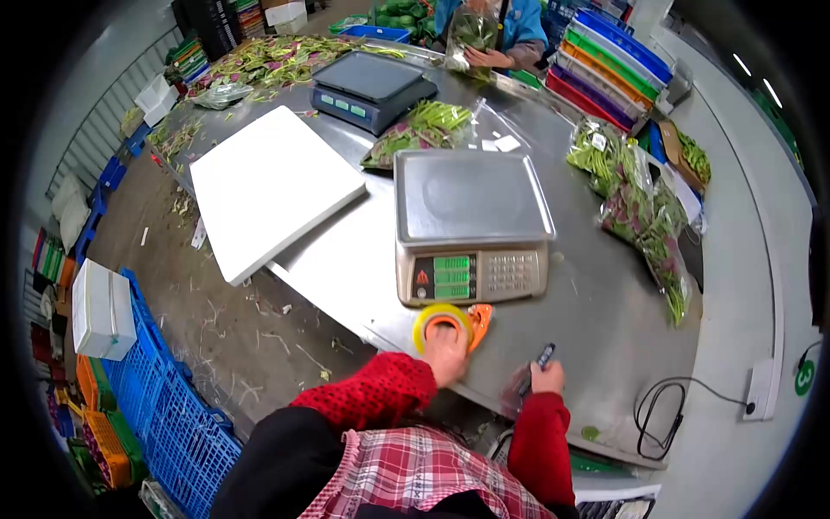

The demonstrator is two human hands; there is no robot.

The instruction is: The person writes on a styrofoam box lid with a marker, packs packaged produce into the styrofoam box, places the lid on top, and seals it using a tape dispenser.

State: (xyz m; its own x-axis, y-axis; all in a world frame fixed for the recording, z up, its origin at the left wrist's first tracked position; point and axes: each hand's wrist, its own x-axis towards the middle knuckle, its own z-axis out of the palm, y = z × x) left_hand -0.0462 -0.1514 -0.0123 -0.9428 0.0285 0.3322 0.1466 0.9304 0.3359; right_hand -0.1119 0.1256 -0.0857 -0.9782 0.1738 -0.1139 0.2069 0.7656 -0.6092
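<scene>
My left hand [447, 353] is closed on the near side of a yellow tape roll in an orange dispenser [481, 324], at the table's front edge. To its right, my right hand [546, 378] is wrapped round a dark marker [545, 353], held above the metal table. Just beyond the tape stands a scale [474, 227] with a bare steel plate and a lit green display. A white foam lid [268, 186] lies left of the scale, jutting past the table's edge.
Behind are a second scale [372, 82] and bagged greens [428, 128]. More bagged greens [644, 208] lie right, near stacked crates [605, 65]. Across the table a person [519, 35] holds a bag. A black cable [661, 415] lies front right; blue crates [164, 389] stand left.
</scene>
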